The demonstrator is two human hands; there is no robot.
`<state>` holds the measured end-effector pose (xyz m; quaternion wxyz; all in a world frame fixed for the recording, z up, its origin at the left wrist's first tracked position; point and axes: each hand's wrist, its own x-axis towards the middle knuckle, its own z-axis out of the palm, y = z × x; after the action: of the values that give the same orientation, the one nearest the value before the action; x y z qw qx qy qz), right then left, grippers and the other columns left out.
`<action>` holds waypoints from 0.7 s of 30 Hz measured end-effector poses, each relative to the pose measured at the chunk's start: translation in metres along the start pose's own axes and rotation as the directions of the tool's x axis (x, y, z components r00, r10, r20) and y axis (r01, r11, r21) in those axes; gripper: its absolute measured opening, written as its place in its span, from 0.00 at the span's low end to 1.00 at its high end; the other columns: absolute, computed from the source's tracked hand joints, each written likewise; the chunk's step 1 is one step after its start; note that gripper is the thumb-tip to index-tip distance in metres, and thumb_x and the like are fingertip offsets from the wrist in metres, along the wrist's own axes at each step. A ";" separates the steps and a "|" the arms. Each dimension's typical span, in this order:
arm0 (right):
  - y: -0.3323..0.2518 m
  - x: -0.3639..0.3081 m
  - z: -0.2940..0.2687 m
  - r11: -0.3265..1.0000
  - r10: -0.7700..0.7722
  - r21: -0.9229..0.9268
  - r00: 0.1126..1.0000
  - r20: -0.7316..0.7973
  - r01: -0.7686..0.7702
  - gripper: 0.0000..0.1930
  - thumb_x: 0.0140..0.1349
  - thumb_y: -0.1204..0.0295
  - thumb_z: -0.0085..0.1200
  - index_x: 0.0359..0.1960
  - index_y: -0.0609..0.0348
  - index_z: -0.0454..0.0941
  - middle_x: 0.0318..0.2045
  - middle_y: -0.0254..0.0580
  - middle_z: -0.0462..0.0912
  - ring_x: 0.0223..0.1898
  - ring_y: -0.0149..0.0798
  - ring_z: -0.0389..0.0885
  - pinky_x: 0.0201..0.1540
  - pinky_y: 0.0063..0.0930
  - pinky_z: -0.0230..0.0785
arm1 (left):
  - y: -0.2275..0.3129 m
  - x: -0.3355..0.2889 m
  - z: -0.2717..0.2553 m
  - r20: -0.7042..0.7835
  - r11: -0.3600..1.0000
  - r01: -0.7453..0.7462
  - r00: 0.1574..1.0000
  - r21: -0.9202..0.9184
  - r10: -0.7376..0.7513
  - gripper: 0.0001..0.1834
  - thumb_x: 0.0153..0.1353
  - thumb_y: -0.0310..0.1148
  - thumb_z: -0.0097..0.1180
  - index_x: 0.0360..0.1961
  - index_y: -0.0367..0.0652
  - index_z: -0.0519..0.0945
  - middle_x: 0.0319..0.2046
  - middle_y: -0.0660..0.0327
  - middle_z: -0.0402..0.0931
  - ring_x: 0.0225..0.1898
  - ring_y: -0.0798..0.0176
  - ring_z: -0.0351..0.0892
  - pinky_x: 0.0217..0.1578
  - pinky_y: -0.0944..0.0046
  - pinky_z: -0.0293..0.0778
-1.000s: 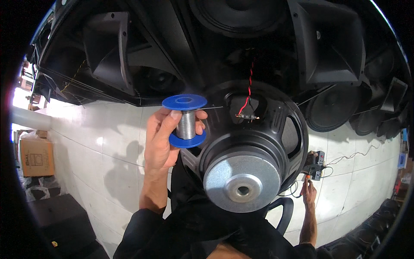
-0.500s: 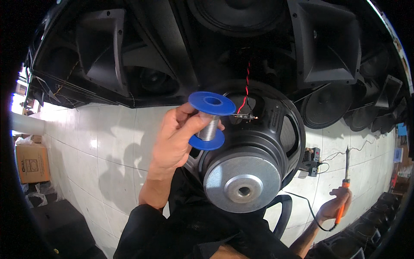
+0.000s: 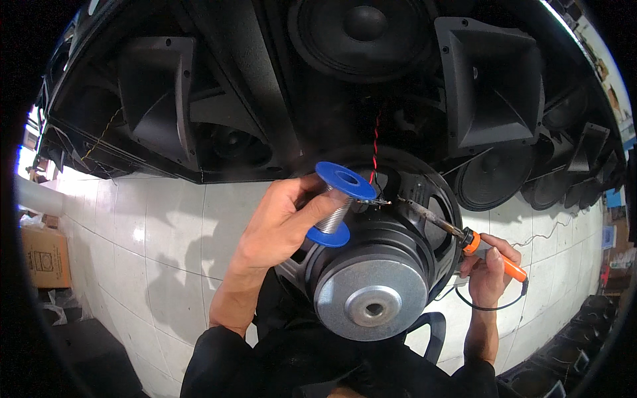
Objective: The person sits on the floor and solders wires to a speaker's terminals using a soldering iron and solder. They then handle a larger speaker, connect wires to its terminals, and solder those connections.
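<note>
My left hand [image 3: 285,219] is closed around a blue spool of solder wire [image 3: 336,213], tilted above the frame of a large speaker driver [image 3: 411,249]. The driver rests magnet side up in front of me, its round silver magnet [image 3: 345,286] toward my lap. My right hand [image 3: 491,268] grips an orange-handled soldering iron [image 3: 472,240]. The iron's tip points left, close to the driver's terminal [image 3: 379,201] but seemingly apart from it. Twisted red and black wires [image 3: 376,149] run from the cabinet down to that terminal, partly hidden behind the spool.
Black speaker cabinets with a left horn [image 3: 156,99], a right horn [image 3: 494,86] and a round cone [image 3: 361,26] stand along the far side. On the tiled floor [image 3: 172,265] are a cardboard box [image 3: 45,259] and a black box [image 3: 93,355] at left. More drivers [image 3: 564,358] line the lower right.
My right hand has brought the soldering iron up and left, from beside the driver to near its terminal. The solder spool has shifted slightly right and down, and the view has tilted a little upward.
</note>
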<state>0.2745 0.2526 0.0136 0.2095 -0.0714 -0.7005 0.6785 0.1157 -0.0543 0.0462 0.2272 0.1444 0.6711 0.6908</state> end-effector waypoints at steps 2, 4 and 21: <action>0.002 0.000 0.002 0.999 0.034 0.018 0.999 -0.018 -0.033 0.19 0.65 0.64 0.54 0.46 0.72 0.80 0.30 0.56 0.84 0.20 0.40 0.83 0.19 0.29 0.78 | 0.004 0.003 0.003 0.017 0.999 -0.018 1.000 0.027 0.018 0.18 0.69 0.41 0.59 0.46 0.34 0.83 0.35 0.60 0.83 0.37 0.72 0.77 0.41 0.68 0.73; 0.003 -0.001 0.006 0.997 0.069 0.045 0.996 -0.054 -0.066 0.18 0.65 0.65 0.54 0.45 0.71 0.80 0.30 0.55 0.84 0.20 0.39 0.83 0.20 0.30 0.78 | 0.004 0.005 0.003 0.029 0.999 -0.027 0.999 0.042 0.026 0.19 0.68 0.42 0.59 0.45 0.33 0.83 0.35 0.59 0.83 0.37 0.71 0.78 0.41 0.68 0.73; -0.089 0.030 0.066 0.845 -0.150 -0.382 0.852 0.501 0.373 0.16 0.61 0.60 0.61 0.49 0.44 0.75 0.43 0.51 0.86 0.42 0.46 0.87 0.47 0.42 0.79 | 0.019 -0.022 0.009 0.268 0.855 0.015 0.952 -0.518 0.146 0.28 0.64 0.45 0.63 0.60 0.42 0.75 0.48 0.52 0.83 0.46 0.55 0.86 0.53 0.53 0.79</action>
<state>0.2382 0.1969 0.1069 0.1105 0.1392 -0.8744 0.4515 0.1371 -0.0580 0.0677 0.3319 0.2042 0.4150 0.8221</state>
